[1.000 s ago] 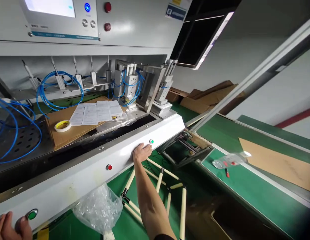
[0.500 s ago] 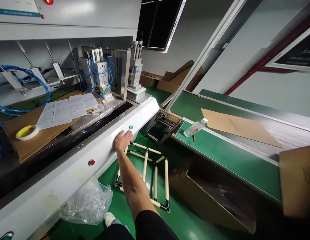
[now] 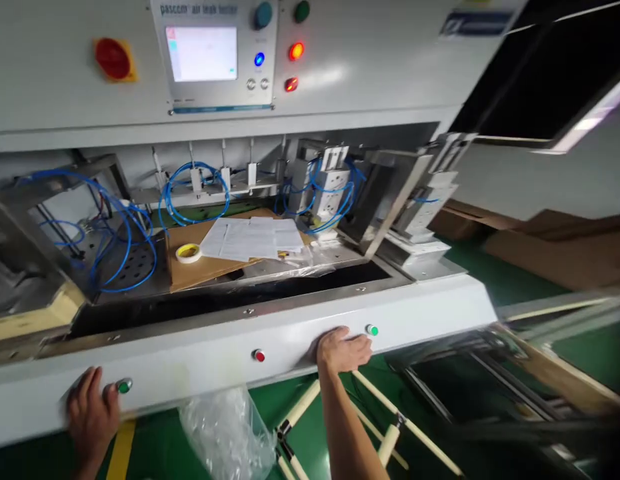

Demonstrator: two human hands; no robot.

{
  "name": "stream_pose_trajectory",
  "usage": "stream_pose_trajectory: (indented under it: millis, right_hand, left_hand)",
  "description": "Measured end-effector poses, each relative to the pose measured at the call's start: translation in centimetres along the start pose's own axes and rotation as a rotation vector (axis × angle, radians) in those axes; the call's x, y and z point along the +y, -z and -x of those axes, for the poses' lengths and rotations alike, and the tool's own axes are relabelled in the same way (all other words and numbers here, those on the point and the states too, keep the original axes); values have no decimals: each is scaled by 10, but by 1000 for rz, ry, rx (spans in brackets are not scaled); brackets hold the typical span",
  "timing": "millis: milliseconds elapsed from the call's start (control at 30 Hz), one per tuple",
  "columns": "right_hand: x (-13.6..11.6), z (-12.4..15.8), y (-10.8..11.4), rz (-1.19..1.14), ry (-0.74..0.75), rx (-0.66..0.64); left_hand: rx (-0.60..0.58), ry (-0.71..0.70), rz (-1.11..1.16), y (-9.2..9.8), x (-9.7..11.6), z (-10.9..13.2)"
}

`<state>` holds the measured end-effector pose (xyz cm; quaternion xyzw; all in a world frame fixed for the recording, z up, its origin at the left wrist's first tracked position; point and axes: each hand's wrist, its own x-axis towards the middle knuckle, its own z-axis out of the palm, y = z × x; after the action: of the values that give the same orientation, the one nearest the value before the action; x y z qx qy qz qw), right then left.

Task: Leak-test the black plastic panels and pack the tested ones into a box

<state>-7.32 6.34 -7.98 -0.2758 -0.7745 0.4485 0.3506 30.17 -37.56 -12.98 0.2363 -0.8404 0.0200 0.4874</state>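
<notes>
My left hand (image 3: 93, 410) rests against the white front panel (image 3: 190, 363) of a large machine, fingers stretched and thumb apart. Its thumb is close beside a green button (image 3: 124, 385); the blur hides whether they touch. Further right, my right hand (image 3: 344, 350) lies on the same panel with its fingers lightly bent. Just to the left of another green button (image 3: 373, 330), it holds nothing that I can see. Between my hands sits a red button (image 3: 259, 356). Above is a lit screen (image 3: 203, 55) under the label "air leak tester".
Papers (image 3: 255, 239) and a tape roll (image 3: 189, 253) lie on cardboard (image 3: 183, 277) inside the machine, among blue hoses (image 3: 127, 233) and a metal fixture (image 3: 333, 187). Below the panel are a clear plastic bag (image 3: 230, 433) and a cream tube frame (image 3: 375, 393).
The view has swung left, bringing the control screen and my left hand into sight. My right hand stays on the panel beside the same green button.
</notes>
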Motion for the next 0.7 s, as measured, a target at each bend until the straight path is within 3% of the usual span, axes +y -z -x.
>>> stream_pose_trajectory:
  millis: [133, 300, 400, 500, 700]
  right_hand:
    - [15, 36, 14, 0, 200, -153]
    - [22, 136, 55, -151, 583, -531]
    - [26, 175, 68, -212, 761, -603]
    - [35, 179, 62, -219, 873, -552]
    - [43, 164, 38, -343, 930, -516]
  left_hand:
    - [-57, 62, -32, 6, 2, -1]
    - [-83, 81, -31, 6, 2, 0]
    - [-75, 73, -38, 3, 8, -2]
    - [-70, 61, -61, -2, 13, -3]
    - [-69, 65, -104, -14, 15, -3]
